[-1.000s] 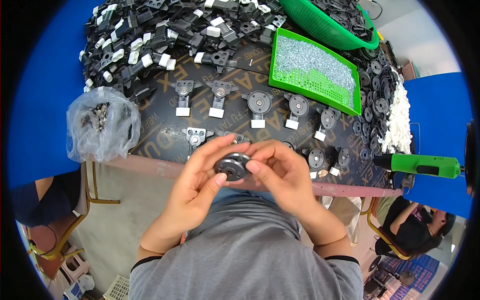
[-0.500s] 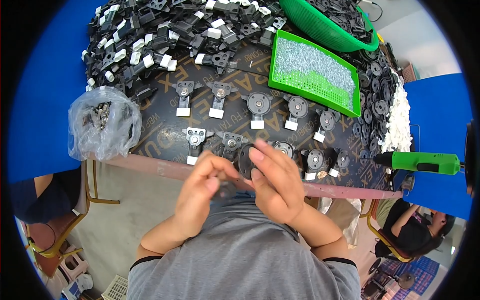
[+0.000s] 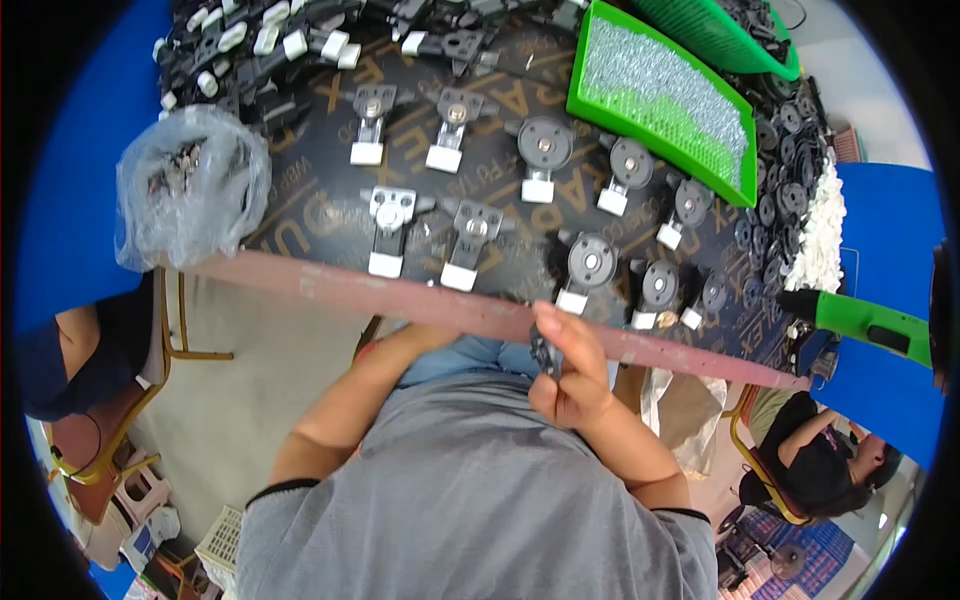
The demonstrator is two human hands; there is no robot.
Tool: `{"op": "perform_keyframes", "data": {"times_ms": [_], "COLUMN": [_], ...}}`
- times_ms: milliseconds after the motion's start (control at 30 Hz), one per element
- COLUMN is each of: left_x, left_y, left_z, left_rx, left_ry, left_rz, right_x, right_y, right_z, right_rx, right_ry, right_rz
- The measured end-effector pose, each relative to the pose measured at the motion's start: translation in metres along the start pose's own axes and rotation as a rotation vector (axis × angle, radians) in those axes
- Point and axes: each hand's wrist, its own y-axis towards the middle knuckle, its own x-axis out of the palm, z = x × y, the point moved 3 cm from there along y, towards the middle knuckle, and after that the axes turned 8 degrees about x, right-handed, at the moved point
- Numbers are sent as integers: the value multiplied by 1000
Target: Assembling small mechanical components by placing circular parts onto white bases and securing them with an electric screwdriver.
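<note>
My right hand [image 3: 575, 372] is raised at the table's front edge, thumb and fingers closed on a black plastic disc [image 3: 545, 352] seen nearly edge-on. My left hand [image 3: 432, 337] is low at my lap, under the table edge, which hides its fingers. On the table ahead stand two rows of black brackets with white ends. Those on the left, such as one bracket [image 3: 389, 232], have a metal piece in the middle and no disc. Further right, several carry a round black disc [image 3: 591, 260] on top.
A green tray [image 3: 660, 185] of small metal pieces lies beyond the rows. A clear plastic bag [image 3: 250, 165] of metal parts sits at left. A green-bodied power tool [image 3: 870, 328] is at right, near loose discs and white pieces [image 3: 820, 235]. Another person [image 3: 815, 450] sits at right.
My left hand has dropped away from my right, down toward my lap. My right hand has moved slightly right, still holding the disc. The view has shifted, so the table sits higher.
</note>
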Motion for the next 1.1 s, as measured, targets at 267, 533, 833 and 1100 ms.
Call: {"op": "perform_keyframes", "data": {"times_ms": [267,533,833,1100], "left_x": [25,12,9,-6], "left_y": [-1,-55,-81,-82], "left_z": [20,80,228,237], "left_rx": [334,401,639,442], "left_ry": [403,315,392,-208], "left_rz": [321,609,725,768], "right_x": [-1,-3,1,-12], "right_y": [-3,0,40,71], "right_z": [2,1,-34,-41], "right_rx": [-33,143,431,249], "right_ry": [-146,97,-126,-256], "right_rz": [30,201,136,-19]}}
